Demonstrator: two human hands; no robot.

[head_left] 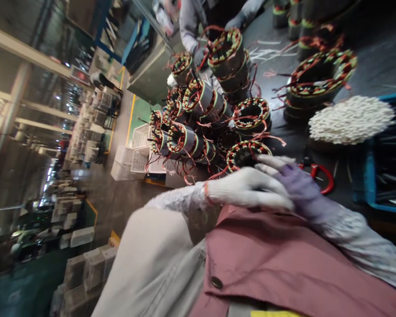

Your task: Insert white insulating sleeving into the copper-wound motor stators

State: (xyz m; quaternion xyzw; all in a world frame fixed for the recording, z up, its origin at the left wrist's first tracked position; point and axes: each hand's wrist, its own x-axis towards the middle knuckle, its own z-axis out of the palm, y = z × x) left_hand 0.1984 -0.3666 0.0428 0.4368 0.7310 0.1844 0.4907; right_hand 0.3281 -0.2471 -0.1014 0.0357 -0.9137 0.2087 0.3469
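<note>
My left hand (251, 188), in a white knitted glove with a red band at the wrist, reaches across from the left. Its fingers are stretched out, lying against or just in front of my right hand. My right hand (273, 163), white-gloved with a purple cuff (292, 187), points left with fingers extended; part of it is hidden behind the left. Just beyond the fingertips stands a motor stator (231, 159) with red lead wires; whether they touch it I cannot tell. Another stator (266, 115) is behind it.
Stacked stators (198, 99) crowd the bench. At right are red-handled cutters (326, 178), a bundle of white pieces (351, 121), a blue bin (369, 180) and a large stator (292, 90). Across the bench, a co-worker's gloved hand (199, 57) is beside stators. White crates (140, 158) stand beyond.
</note>
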